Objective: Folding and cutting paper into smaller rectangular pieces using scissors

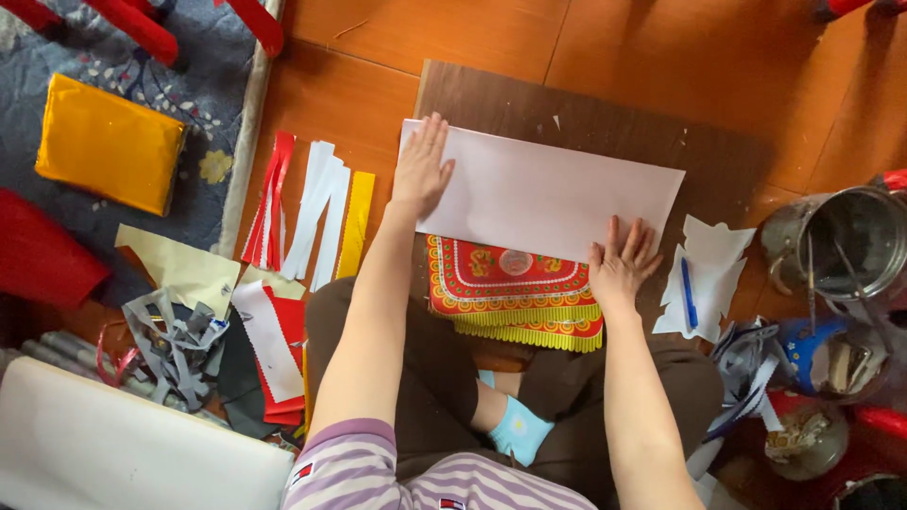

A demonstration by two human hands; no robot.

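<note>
1. Nearest us, our crossed legs (444,378) rest on the floor (453,33), with grey scraps (170,345) to the left.
2. Our right hand (622,264) lies flat, fingers spread, on the white sheet's (548,194) near edge; it grips nothing.
3. A red and gold paper (510,293) pokes out from under that sheet.
4. Our left hand (420,170) presses open on the sheet's far left corner.
5. The sheet lies on a brown board (605,123); paper strips (316,212) sit left, a blue pen (689,293) right.
</note>
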